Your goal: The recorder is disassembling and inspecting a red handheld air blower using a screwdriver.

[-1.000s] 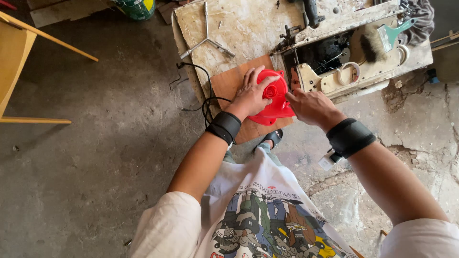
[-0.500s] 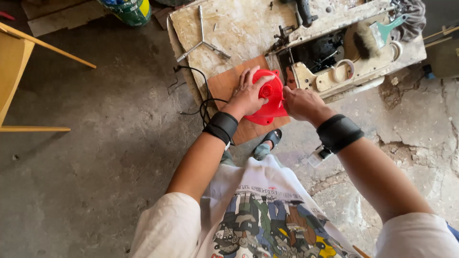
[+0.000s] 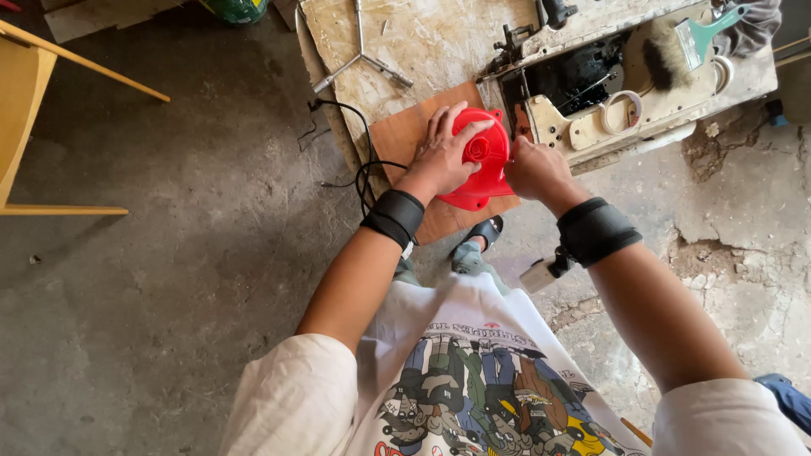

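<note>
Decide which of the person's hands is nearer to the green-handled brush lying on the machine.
Right. The right hand sits at the red blower's machine-side edge, below and left of the green-handled brush; the left hand lies on the blower's far side, farther away.

White printed tee point(image 3: 473, 380) — black wristbands point(image 3: 596, 230) (both wrists).

No packages, labels, signs or screens visible.
</note>
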